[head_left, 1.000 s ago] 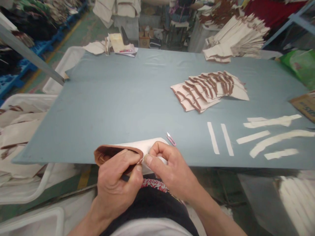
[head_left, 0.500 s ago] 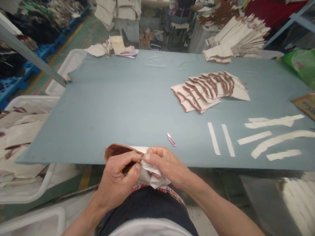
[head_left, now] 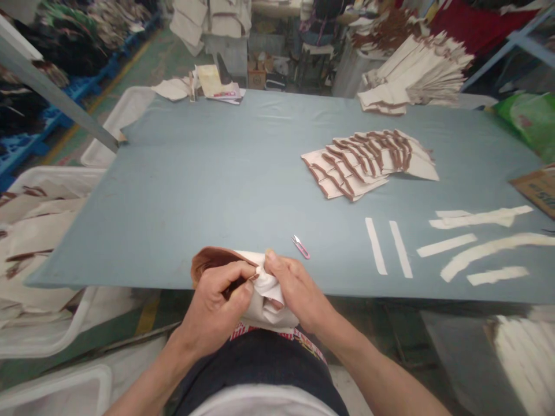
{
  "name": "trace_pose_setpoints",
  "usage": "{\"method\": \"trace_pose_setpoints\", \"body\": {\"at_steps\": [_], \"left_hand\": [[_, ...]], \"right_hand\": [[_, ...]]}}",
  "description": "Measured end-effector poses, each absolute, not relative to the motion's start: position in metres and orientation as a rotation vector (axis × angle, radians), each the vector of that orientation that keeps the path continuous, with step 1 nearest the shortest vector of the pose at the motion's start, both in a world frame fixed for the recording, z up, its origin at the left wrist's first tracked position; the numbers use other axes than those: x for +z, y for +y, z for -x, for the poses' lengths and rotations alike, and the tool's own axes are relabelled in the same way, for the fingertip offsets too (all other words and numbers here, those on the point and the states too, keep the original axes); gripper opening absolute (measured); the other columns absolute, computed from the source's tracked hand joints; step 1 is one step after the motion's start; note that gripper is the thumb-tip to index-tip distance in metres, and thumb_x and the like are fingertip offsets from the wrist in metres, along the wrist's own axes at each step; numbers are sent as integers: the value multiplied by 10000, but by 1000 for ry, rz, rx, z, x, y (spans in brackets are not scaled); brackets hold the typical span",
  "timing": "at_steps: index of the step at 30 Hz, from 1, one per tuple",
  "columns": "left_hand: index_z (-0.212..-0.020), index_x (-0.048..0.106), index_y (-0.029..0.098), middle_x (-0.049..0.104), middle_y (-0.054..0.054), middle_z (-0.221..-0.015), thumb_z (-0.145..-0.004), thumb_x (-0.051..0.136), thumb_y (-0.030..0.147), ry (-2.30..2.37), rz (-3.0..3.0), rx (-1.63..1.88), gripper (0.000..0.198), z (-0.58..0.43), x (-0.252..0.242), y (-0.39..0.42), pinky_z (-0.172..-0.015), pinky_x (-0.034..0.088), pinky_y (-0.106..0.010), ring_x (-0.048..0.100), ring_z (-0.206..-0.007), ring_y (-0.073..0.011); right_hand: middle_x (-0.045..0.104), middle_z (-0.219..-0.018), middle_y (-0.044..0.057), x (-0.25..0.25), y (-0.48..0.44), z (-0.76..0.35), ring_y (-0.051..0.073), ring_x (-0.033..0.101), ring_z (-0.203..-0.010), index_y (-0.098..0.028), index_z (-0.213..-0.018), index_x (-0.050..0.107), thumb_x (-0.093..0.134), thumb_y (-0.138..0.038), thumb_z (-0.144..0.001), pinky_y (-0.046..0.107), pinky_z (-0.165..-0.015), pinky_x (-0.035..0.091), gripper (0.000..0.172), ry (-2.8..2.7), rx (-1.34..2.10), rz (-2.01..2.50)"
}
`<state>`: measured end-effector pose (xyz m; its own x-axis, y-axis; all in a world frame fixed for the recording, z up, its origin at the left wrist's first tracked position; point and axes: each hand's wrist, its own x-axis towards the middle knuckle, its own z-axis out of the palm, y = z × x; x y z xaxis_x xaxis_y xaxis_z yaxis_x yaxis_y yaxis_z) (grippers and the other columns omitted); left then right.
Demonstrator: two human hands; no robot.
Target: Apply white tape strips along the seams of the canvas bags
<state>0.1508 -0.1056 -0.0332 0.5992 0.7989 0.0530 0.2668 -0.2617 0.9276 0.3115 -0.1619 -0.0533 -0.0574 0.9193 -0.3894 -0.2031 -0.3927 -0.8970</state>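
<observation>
At the table's near edge I hold a cream fabric piece (head_left: 269, 315) with a brown lining or trim that gapes at its left end. My left hand (head_left: 219, 306) pinches the brown edge between thumb and forefinger. Close beside it, my right hand (head_left: 299, 289) grips the bunched cream cloth, thumb on top; its other fingertips are partly hidden by folds. A pair of thread snips (head_left: 300, 247) with a pink handle lies just beyond my right hand on the blue-green table (head_left: 195, 173).
Overlapping cream pieces with brown edges (head_left: 364, 162) lie right of centre. White strips (head_left: 401, 248) are scattered at the right. A tall fabric stack (head_left: 420, 69) stands at the back right. White bins of cloth (head_left: 43, 231) flank the left side. A person (head_left: 321, 23) sits beyond the table.
The fabric piece has shifted slightly right and up, and its brown opening gapes wider. My right thumb has moved up and away from the left fingertips, showing more white cloth between the hands.
</observation>
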Motion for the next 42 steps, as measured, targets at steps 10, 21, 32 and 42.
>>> {"method": "trace_pose_setpoints", "body": {"at_steps": [10, 21, 32, 42], "left_hand": [[-679, 590, 187, 569, 17, -612, -952, 573, 454, 1022, -1668, 427, 382, -144, -45, -105, -503, 357, -227, 470, -541, -131], [-725, 547, 202, 565, 18, -732, -990, 574, 440, 1005, -1772, 500, 357, -132, -52, -75, -589, 389, -244, 483, -643, -139], [-743, 597, 198, 678, -5, -828, -1013, 580, 345, 910, -2012, 610, 308, -128, -24, -52, -650, 432, -269, 550, -671, -143], [-868, 725, 175, 709, 33, -758, -1021, 599, 219, 529, -2134, 441, 203, -140, 22, -52, -638, 438, -184, 598, -654, -92]], "right_hand": [[555, -552, -7, -73, -167, -300, 170, 551, -584, -238, -661, 529, 329, -799, -1053, 294, -665, 459, 713, -879, 1561, 1422], [649, -659, -39, -77, -158, -320, 96, 506, -559, -191, -887, 580, 776, -493, -880, 201, -561, 380, 360, -933, 1822, 1301], [611, -648, -18, -63, -201, -335, 125, 485, -569, -206, -759, 539, 569, -394, -960, 246, -548, 327, 277, -1172, 1784, 1615], [818, -1041, 38, -6, -200, -372, 232, 758, -953, -252, -1088, 722, 684, -328, -961, 349, -879, 578, 153, -1566, 593, 1617]]}}
